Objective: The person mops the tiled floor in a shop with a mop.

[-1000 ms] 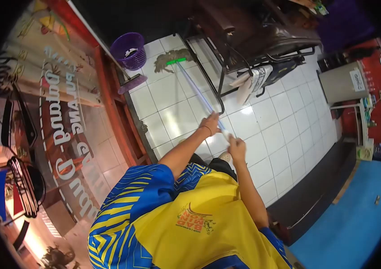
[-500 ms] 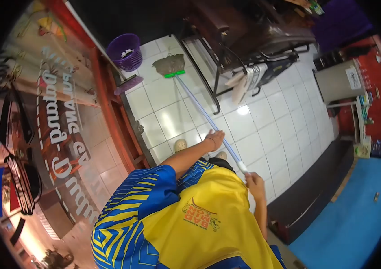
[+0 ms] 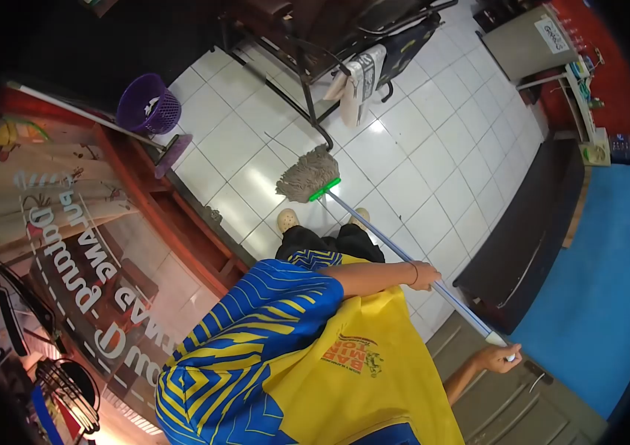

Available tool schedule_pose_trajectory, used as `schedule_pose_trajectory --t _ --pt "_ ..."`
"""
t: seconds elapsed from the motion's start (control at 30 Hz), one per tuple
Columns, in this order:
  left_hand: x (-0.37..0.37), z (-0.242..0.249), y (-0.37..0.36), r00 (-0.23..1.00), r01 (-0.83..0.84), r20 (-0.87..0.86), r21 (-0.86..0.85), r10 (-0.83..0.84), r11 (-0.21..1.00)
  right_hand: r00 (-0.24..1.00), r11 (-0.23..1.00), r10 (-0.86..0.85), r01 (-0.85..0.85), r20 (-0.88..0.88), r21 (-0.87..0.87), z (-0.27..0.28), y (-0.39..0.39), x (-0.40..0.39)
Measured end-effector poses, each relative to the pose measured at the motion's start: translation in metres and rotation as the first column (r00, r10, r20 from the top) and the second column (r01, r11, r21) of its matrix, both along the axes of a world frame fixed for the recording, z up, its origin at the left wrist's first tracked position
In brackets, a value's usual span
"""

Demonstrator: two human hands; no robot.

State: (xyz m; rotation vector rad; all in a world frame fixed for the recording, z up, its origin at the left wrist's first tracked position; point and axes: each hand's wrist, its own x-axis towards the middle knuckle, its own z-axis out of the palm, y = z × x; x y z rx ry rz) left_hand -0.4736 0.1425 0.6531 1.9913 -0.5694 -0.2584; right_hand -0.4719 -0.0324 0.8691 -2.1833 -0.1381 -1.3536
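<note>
A string mop (image 3: 307, 176) with a shaggy grey head and green clamp rests on the white tiles just ahead of my feet. Its bluish pole slants down to the right across my front. My left hand (image 3: 424, 275) is closed around the middle of the pole. Close to the white end of the pole, my right hand (image 3: 500, 358) grips it at the lower right. Cream clogs (image 3: 287, 219) are on my feet, behind the mop head.
A purple basket (image 3: 131, 111) and a purple-bristled broom (image 3: 174, 154) stand by the red wooden frame on the left. A dark metal-framed chair (image 3: 307, 81) with cloth hanging from it is ahead. A dark bench (image 3: 526, 237) and a blue surface (image 3: 589, 297) lie to the right.
The mop head has come back across the tiles toward my feet. Both hands have moved right and nearer my body with the pole; my left fingers, looser before, now wrap it.
</note>
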Motion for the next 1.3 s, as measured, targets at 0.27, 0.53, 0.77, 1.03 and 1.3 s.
schedule_pose_trajectory --t 0.27,0.53,0.77,1.03,1.3 --pt "0.001 -0.049 0.040 0.907 -0.412 -0.061 0.074 0.417 0.908 0.989 0.974 -0.137 0.146 -0.063 0.174 -0.061 0.049 0.029" --pt "-0.090 -0.132 0.236 0.397 -0.589 -0.038 0.756 0.917 0.287 0.094 0.692 0.325 -0.702 -0.941 0.169 -0.156 0.172 -0.043" --pt "-0.107 -0.102 0.231 0.472 -0.299 -0.292 0.835 0.832 0.462 -0.034 0.597 0.347 -0.763 -0.937 0.248 -0.095 0.165 -0.040" --pt "-0.024 0.004 0.106 0.933 -0.148 -0.235 0.437 0.271 0.887 0.608 0.852 0.480 -0.496 -0.633 0.169 0.000 0.034 0.028" --pt "-0.022 0.003 0.005 0.953 -0.280 -0.101 0.061 0.285 0.958 0.947 0.762 0.306 -0.185 0.094 -0.621 0.045 0.004 0.032"
